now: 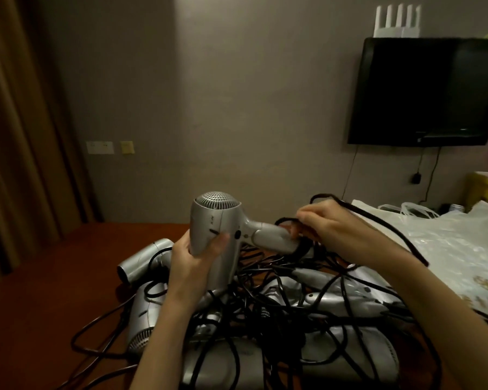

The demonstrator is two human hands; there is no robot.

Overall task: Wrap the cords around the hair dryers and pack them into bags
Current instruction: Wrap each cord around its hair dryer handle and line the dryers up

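One hair dryer (pixel 217 229) upright, handle rightward.

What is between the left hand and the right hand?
In the head view, the silver hair dryer spans it: left hand grips its barrel, right hand winds cord at its handle.

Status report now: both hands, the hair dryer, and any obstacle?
Left hand grips silver hair dryer by its barrel. Right hand holds black cord at the handle. Tangled dryers and cords piled beneath.
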